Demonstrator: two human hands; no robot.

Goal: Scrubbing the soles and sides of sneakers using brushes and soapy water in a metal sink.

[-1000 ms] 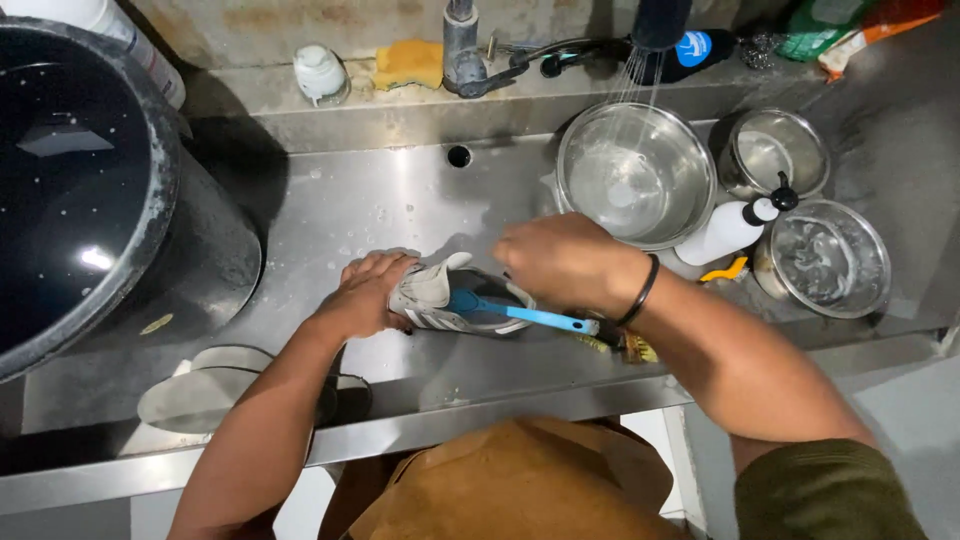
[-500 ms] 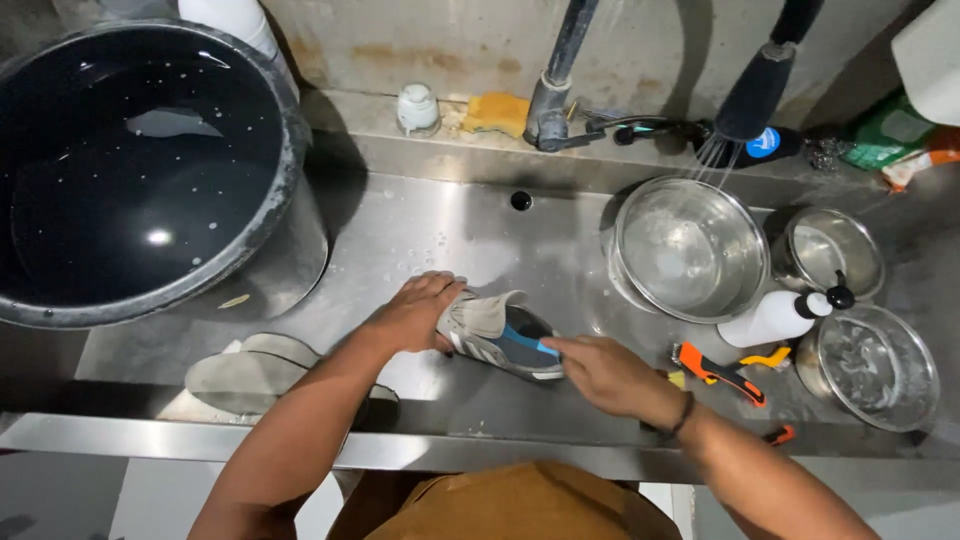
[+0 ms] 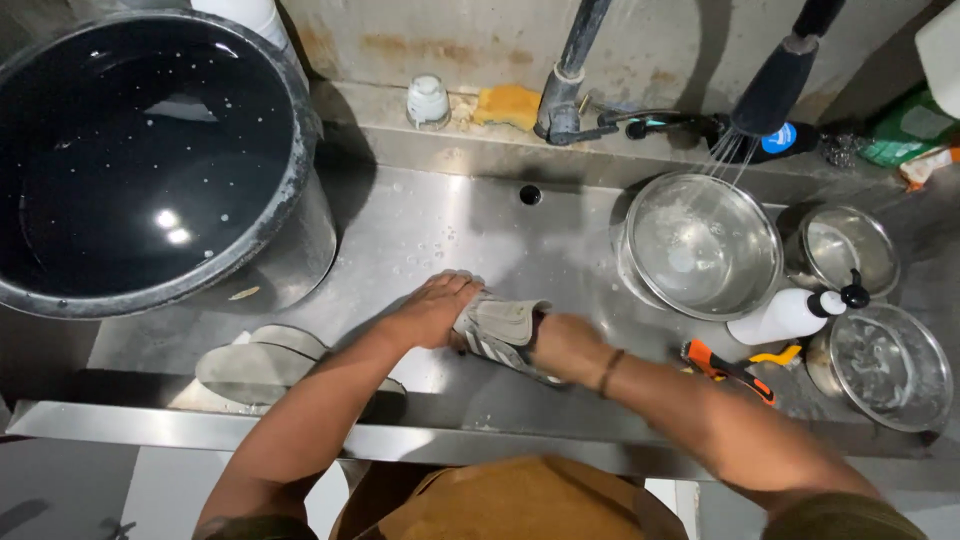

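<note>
A grey and white shoe (image 3: 505, 325) lies on the floor of the steel sink (image 3: 450, 230), near its front edge. My left hand (image 3: 440, 308) grips the shoe's left end and pins it down. My right hand (image 3: 562, 345) is curled tight against the shoe's right side, with a dark band on its wrist. The blue-handled brush it held a moment ago is hidden under the hand.
A big metal tub (image 3: 140, 150) of dark water fills the left. A sprayer (image 3: 775, 85) runs water into a steel bowl (image 3: 700, 245). Two smaller bowls (image 3: 885, 365), a white bottle (image 3: 785, 315) and an orange-handled tool (image 3: 725, 368) lie right. Another shoe (image 3: 260, 365) rests front left.
The view has swung left and down. My right hand has slid along the shoe, so the blue brush handle no longer shows. My left hand keeps its hold on the shoe.
</note>
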